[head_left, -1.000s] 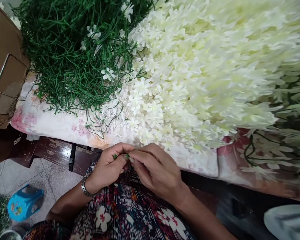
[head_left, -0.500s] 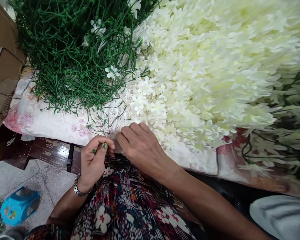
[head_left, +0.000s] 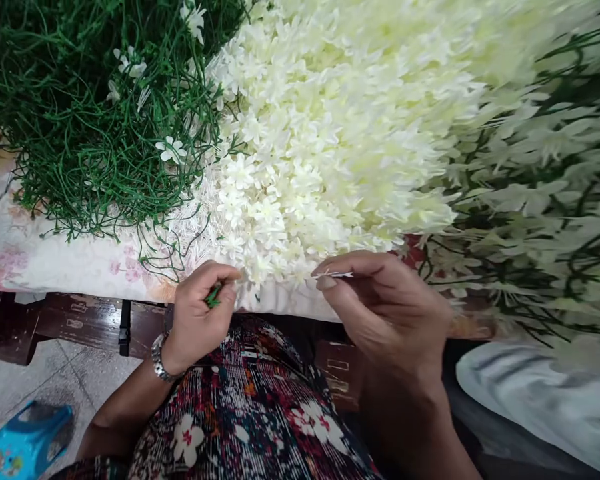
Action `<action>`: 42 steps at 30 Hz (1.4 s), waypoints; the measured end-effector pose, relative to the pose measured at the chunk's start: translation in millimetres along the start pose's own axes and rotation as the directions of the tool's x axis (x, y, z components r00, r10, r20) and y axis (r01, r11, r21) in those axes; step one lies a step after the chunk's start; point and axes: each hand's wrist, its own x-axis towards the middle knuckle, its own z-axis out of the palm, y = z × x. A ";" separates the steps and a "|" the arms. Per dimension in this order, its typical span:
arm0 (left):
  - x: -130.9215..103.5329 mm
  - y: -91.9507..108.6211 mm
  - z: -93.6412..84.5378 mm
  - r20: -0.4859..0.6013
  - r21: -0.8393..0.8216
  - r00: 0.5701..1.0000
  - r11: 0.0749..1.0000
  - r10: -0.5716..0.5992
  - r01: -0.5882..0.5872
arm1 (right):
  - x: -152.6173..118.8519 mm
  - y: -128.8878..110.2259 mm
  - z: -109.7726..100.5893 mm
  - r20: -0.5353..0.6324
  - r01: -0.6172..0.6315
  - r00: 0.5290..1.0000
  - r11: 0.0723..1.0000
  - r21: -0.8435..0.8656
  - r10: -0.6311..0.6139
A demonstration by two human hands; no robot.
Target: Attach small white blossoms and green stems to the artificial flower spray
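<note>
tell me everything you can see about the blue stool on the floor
The blue stool looks like glossy plastic, with a small cartoon-like print on one face and splayed legs with openings between them. It sits low at the left edge of the view, seemingly tipped on its side on the grey tiled floor. Neither hand touches it.

my right hand (head_left: 395,313) moved away from my left hand (head_left: 203,317), white sprig (head_left: 336,274) now in its fingertips, near the table's (head_left: 87,277) near edge

Both hands (head_left: 205,320) apart, fingers (head_left: 373,264) bent
</note>
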 end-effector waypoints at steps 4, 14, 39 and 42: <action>13.5 2.0 13.4 0.057 0.249 0.980 0.948 0.193 -0.201 | -4.6 7.4 2.2 -0.049 -0.055 0.997 0.997 0.061 0.058; 21.4 -1.5 22.3 0.120 0.522 0.971 0.819 0.206 -0.238 | -2.6 7.6 1.2 0.002 0.114 0.993 0.990 -0.086 -0.114; 26.2 -1.2 11.8 -0.068 0.065 0.982 0.983 0.176 -0.171 | 3.3 -2.1 14.1 0.039 0.202 0.977 0.971 0.131 -0.208; 24.5 1.1 16.3 -0.055 0.123 0.974 0.970 0.220 -0.212 | 7.6 -5.1 19.8 0.047 0.389 0.917 0.915 0.108 -0.396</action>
